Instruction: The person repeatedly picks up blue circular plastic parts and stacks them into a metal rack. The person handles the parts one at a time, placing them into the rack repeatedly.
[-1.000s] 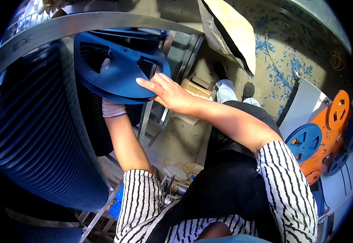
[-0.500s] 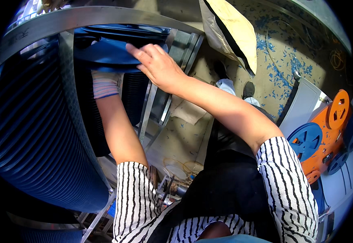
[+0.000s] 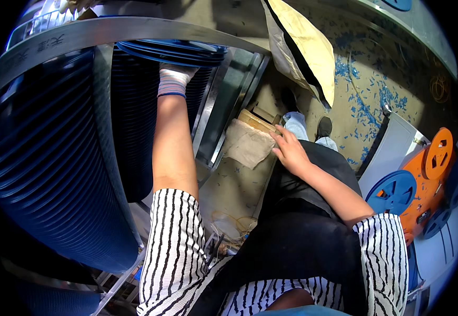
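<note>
My left hand [image 3: 176, 75], in a white glove with a striped cuff, reaches into the metal rack. Its fingers pass under the rim of several flat blue discs [image 3: 179, 50] at the top of a dark blue stack, so their grip is hidden. Bare and away from the rack, my right hand [image 3: 291, 152] hovers over my lap near a beige cloth [image 3: 249, 142]. Its fingers are spread, and nothing is in them.
The metal rack's rail [image 3: 129, 27] curves above the stacks. Another tall stack of blue discs [image 3: 50, 174] fills the left side. At right are an orange machine part [image 3: 418, 197] and a blue spoked reel [image 3: 393, 193]. A yellowish bag [image 3: 308, 47] and blue scraps [image 3: 392, 97] lie ahead.
My right hand has left the discs and come back toward my lap. The discs, bent and tilted before, now look flatter. My left hand appears farther right and higher in the view.
</note>
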Action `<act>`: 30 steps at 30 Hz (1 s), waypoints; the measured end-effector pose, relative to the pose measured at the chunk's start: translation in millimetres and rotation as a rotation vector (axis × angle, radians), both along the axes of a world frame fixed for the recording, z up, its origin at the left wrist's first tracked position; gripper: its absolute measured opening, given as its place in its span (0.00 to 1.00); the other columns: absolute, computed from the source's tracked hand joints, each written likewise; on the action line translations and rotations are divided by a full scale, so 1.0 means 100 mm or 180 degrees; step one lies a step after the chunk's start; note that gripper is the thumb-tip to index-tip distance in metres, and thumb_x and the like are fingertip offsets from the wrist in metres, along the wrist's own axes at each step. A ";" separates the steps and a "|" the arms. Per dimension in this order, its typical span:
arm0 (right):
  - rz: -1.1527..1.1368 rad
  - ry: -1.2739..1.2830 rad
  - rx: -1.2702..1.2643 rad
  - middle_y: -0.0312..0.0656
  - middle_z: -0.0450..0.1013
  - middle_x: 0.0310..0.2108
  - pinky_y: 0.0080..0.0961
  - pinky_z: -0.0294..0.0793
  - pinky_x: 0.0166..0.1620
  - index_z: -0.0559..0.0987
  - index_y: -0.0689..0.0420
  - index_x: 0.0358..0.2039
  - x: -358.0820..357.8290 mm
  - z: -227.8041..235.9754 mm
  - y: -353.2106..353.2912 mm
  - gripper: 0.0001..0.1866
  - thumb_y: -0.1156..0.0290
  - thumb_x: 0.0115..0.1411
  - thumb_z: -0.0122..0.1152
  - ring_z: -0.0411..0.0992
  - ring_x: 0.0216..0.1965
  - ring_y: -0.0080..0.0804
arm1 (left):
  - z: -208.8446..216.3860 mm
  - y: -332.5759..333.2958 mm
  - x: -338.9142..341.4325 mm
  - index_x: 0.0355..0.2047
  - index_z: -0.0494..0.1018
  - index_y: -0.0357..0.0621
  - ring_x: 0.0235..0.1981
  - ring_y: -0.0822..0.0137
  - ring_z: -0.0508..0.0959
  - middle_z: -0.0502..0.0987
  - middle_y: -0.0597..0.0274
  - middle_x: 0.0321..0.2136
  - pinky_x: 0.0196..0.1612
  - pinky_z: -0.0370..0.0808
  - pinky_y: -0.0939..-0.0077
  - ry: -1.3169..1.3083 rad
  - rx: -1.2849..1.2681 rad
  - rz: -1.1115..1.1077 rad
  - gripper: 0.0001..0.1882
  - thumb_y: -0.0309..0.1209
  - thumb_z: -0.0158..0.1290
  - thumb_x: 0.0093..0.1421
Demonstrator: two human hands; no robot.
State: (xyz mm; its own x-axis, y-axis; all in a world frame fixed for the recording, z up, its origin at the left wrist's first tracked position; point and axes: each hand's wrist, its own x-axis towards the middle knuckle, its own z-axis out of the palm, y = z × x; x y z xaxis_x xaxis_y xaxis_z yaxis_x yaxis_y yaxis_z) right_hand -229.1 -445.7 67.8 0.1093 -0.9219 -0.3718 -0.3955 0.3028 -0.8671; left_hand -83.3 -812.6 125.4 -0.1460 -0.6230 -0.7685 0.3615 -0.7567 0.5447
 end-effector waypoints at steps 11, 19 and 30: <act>-0.0291 0.0217 0.0068 0.47 0.60 0.59 0.38 0.63 0.59 0.69 0.56 0.54 -0.27 -0.19 0.10 0.23 0.72 0.57 0.59 0.59 0.60 0.48 | -0.24 -0.01 -0.12 0.64 0.54 0.53 0.64 0.53 0.56 0.56 0.54 0.64 0.66 0.52 0.49 0.0014 -0.0685 -0.0391 0.34 0.56 0.30 0.64; -0.0050 0.0334 0.0210 0.47 0.62 0.57 0.37 0.65 0.57 0.71 0.57 0.51 -0.28 -0.21 0.49 0.22 0.71 0.55 0.60 0.62 0.57 0.48 | 0.10 0.10 -0.24 0.63 0.56 0.57 0.62 0.46 0.59 0.58 0.49 0.61 0.58 0.61 0.36 0.0066 -0.0766 -0.0131 0.33 0.57 0.31 0.63; 0.0126 0.0491 0.0274 0.47 0.61 0.58 0.37 0.65 0.57 0.71 0.55 0.51 -0.44 -0.23 0.66 0.20 0.71 0.57 0.59 0.61 0.57 0.48 | 0.20 0.31 -0.46 0.61 0.61 0.54 0.61 0.50 0.60 0.61 0.55 0.61 0.59 0.61 0.41 0.0488 -0.0712 -0.0056 0.32 0.56 0.33 0.62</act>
